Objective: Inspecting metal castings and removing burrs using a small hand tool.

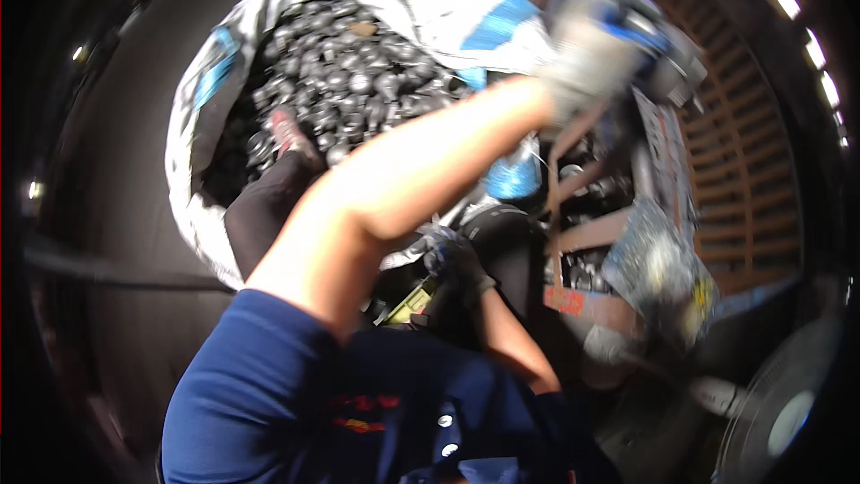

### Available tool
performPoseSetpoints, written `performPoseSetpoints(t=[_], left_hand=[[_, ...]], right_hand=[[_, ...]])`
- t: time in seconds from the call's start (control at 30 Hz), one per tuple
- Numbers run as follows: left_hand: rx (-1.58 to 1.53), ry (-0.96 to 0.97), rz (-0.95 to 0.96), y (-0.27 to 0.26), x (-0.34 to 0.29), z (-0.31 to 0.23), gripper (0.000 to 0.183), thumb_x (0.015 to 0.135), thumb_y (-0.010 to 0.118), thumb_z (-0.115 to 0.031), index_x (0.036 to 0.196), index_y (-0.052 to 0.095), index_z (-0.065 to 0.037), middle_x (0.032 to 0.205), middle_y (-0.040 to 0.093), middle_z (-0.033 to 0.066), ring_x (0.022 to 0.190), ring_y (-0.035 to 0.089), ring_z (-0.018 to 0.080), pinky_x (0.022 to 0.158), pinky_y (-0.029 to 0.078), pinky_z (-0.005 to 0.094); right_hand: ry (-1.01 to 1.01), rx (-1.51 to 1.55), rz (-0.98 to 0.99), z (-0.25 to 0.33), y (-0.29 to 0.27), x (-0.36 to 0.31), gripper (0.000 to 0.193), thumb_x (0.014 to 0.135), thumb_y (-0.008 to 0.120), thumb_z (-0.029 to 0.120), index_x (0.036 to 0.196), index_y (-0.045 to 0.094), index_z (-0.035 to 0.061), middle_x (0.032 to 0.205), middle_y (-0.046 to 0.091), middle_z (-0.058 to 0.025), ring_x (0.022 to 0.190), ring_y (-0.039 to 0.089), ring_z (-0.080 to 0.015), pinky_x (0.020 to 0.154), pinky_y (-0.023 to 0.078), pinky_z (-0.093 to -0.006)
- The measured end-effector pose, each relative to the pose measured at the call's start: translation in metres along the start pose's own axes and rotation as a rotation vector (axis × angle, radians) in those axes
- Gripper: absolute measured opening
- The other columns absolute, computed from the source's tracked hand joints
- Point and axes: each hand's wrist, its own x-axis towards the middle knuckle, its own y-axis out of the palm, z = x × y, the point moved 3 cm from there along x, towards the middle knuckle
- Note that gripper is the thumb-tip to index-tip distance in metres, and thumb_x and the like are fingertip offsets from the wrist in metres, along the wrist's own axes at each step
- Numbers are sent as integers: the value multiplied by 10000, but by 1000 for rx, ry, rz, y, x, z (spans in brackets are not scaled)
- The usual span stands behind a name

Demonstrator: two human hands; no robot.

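Observation:
My left arm reaches across to the upper right. My left hand (600,49), in a pale work glove, is smeared by motion. Its fingers appear closed round a grey metal part (676,72) with blue at its edge; blur hides the part's kind. Low in front of my body, my right hand (457,260) wears a dark glove, its fingers bent near my lap; what they hold, if anything, is hidden. Just below it lies a yellow-green object (410,305). Ahead stands a big white woven bag (184,152) full of rounded grey metal parts (358,81).
A reddish shoe (288,133) rests at the metal parts in the bag. On the right, a brown metal-framed bin (596,231) holds more parts, with a clear plastic bag (654,260) on its side. Brown slatted racking (739,134) rises beyond; a round fan-like thing (788,421) stands lower right.

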Motion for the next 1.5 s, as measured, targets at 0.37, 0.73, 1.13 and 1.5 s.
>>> performPoseSetpoints(t=[0.37,0.73,1.13,1.5], left_hand=[[334,-28,109,60,-19,90,248,768,651,-199,970,609,-61,986,577,148,944,571,308,827,453,407],[1050,-655,-374,-314,-162,145,428,758,690,-411,1038,633,-93,1045,622,144,978,595,287,863,468,370],[1574,-1200,-61,-485,-223,268,975,732,603,-613,1447,186,-99,1465,258,180,1371,207,331,1109,215,435],[1431,-1442,-179,-502,-209,299,902,784,529,-601,1431,223,-52,1471,258,174,1361,241,334,1100,232,437]], right_hand=[[14,-45,-130,4,4,-2,150,899,543,201,902,608,67,639,485,13,482,451,-102,428,342,-232],[97,-135,-108,13,11,4,333,928,471,203,1178,539,-6,746,597,-71,494,444,-63,418,338,-197],[314,-240,-155,-12,-9,11,325,911,479,120,1175,504,-67,921,620,-129,691,565,-118,612,462,-219],[550,-42,-323,7,15,28,276,857,559,92,1099,579,-40,974,631,-81,856,604,-140,776,485,-251]])
